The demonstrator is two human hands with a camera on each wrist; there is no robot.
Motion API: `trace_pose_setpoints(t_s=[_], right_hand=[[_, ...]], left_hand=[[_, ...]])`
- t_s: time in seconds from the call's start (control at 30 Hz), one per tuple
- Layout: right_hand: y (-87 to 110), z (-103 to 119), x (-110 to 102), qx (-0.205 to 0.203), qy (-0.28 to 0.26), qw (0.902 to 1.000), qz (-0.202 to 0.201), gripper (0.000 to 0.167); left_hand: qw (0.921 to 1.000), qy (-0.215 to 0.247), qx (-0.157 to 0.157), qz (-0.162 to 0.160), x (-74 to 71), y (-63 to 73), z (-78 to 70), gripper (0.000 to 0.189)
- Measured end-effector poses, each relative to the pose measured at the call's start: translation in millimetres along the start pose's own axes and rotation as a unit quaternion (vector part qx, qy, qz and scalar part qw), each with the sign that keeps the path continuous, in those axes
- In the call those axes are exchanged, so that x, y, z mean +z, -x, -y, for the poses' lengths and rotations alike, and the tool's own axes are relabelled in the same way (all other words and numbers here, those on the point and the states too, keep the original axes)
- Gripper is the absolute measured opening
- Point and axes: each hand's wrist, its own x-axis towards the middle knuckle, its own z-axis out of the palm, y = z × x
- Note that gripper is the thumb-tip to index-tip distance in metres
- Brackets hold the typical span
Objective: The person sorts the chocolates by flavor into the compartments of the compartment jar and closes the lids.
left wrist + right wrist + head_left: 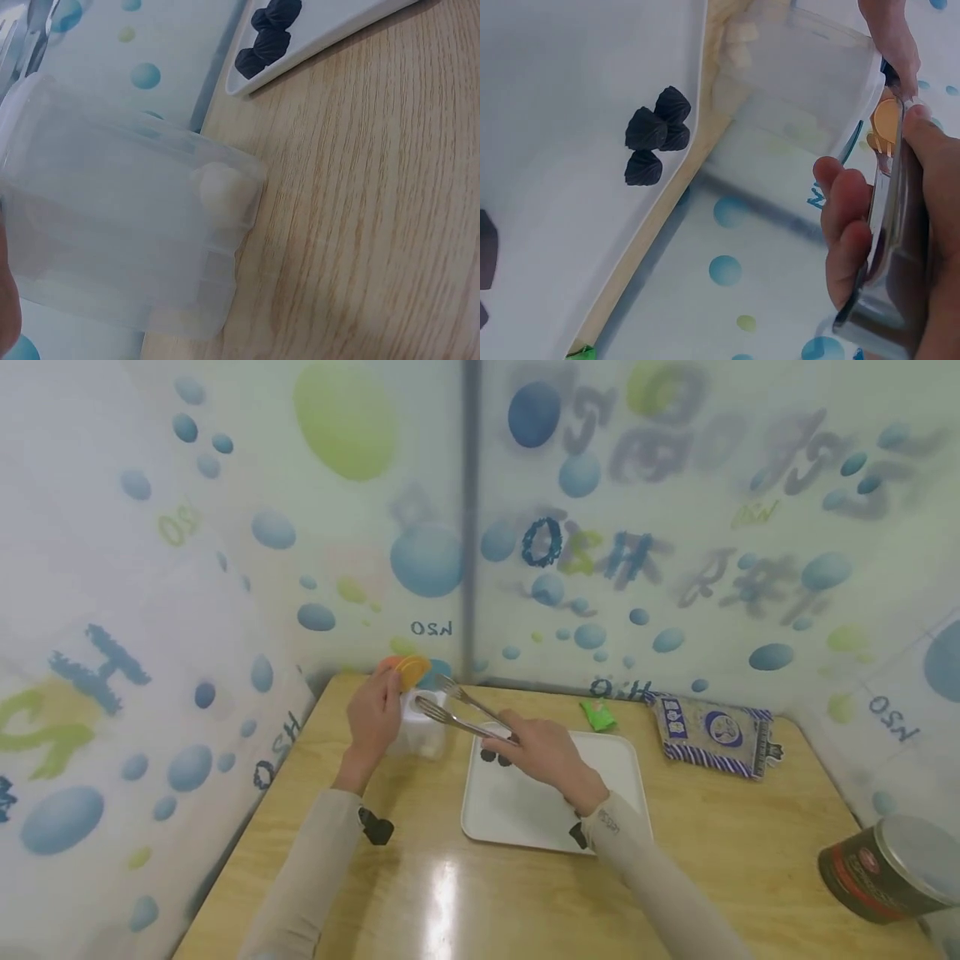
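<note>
My right hand [542, 750] grips metal tongs [474, 729], whose fork-shaped tips are spread over the mouth of a translucent plastic container [112, 202]. A pale rounded lump [225, 189] shows at the container's bottom. At the container's top, my left hand [373, 714] pinches a round orange lid [412, 672]; in the left wrist view only part of the thumb appears. Beside the container lies a white tray [517, 810] with several black pleated pieces [646, 129] by its edge, partly under my right hand in the head view.
A small green packet [597, 714] lies behind the tray. Right of it is a blue-and-white bag [708, 735] closed with a clip [772, 750]. A dark can [862, 872] stands at the table's right edge. Patterned walls enclose the wooden table [375, 902].
</note>
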Motion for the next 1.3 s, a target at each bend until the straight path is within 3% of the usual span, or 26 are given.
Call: trace_pose_setpoints(t_s=[0.27,0.43,0.73,1.0,1.3], right_hand=[[23.6,-15.5,0.2,0.09,-0.056,0.9941,0.023,0.059],[38.4,-21.4,-3.5,0.122,-0.07,0.9896,0.028,0.068],[82.2,-60.6,-9.5,0.186,-0.083,0.979,0.015,0.076],[124.8,-102.0,-10.9,0.25,-0.052,0.9668,0.006,0.078],[170.2,-138.1,-14.1,0.308,-0.034,0.9508,0.012,0.09]], left_hand=[[0.9998,0.003,-0.015,0.009,2.0,-0.8,-0.1,0.043],[0.9999,-0.001,-0.016,0.007,0.7,-1.2,0.6,0.043],[0.9999,0.003,-0.011,0.005,0.6,0.3,-0.9,0.045],[0.9999,0.007,0.001,0.015,3.0,-4.1,-2.2,0.044],[0.9998,0.006,-0.013,0.015,1.1,0.3,1.0,0.04]])
